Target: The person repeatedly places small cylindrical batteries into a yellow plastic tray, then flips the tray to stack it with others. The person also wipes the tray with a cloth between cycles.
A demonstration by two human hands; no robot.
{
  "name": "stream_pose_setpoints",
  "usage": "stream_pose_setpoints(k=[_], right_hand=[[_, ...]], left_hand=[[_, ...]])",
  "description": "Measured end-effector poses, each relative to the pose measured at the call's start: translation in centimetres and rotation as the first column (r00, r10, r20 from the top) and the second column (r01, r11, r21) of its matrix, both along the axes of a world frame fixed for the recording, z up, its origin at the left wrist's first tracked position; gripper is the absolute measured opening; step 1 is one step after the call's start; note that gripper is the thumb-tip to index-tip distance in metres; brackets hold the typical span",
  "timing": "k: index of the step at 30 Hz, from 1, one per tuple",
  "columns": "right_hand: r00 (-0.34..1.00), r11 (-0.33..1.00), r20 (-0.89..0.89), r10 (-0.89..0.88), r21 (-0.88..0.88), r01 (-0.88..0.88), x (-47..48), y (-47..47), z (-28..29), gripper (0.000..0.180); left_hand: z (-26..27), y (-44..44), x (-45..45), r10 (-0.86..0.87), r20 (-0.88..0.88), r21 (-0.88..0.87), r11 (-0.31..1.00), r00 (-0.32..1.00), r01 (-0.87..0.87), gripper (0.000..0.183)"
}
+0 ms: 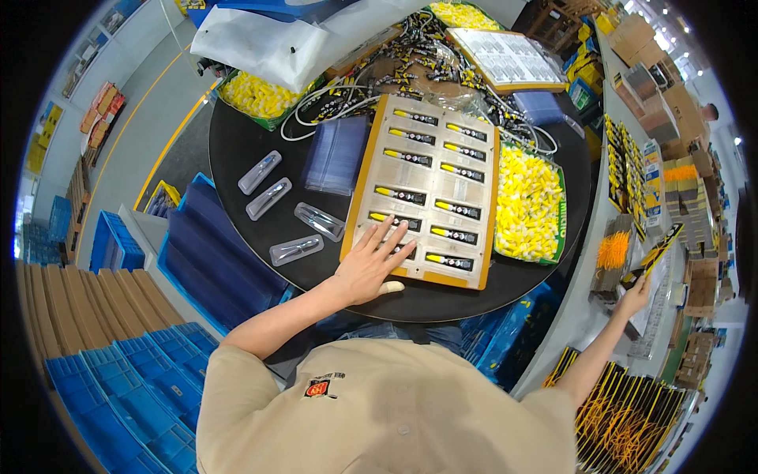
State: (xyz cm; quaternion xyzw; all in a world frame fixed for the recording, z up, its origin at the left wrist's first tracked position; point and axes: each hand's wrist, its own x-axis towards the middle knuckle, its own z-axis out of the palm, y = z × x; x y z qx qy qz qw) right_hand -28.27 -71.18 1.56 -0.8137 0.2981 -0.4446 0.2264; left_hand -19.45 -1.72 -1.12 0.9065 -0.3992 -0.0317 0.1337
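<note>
My left hand (374, 258) lies flat on the near left corner of a framed board (435, 183), fingers spread, with a pale cover on the thumb. Two columns of small black tubes with yellow caps (453, 236) sit in slots in that board; my fingers partly hide the lower left ones. Far out to the right, my right hand (635, 296) grips a long black-and-yellow card (658, 252) by its near end. It is held over a side bench (583, 314), close to a stack of cards with orange pieces on top (613, 250).
Right of the board stands a box of yellow-and-white caps (529, 204). Left are a clear plastic stack (336, 155) and several clear blister shells (267, 198). Loose tubes and white cables (290, 127) lie behind. Blue crates (127, 391) flank the round black table (249, 228).
</note>
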Motion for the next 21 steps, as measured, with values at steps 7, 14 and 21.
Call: stream_pose_setpoints(k=[7, 14, 21], right_hand=[[0.726, 0.708, -0.303, 0.618, -0.188, -0.681, -2.6, 33.3, 3.4, 0.044], [0.099, 0.148, -0.567, 0.818, 0.04, -0.988, -3.4, 42.3, 2.9, 0.041], [0.47, 0.556, -0.743, 0.477, -0.16, -0.816, 4.3, 30.0, -1.6, 0.023]], left_hand=[[-0.3, 1.1, 1.1, 0.131, 0.022, -0.134, 0.983, 0.991, -0.127, 0.085], [1.2, -1.9, 14.2, 0.441, 0.017, -0.453, 0.804, 0.897, -0.386, 0.069], [-3.6, -8.4, 17.2, 0.297, 0.089, 0.001, 0.954, 0.951, -0.298, 0.071]])
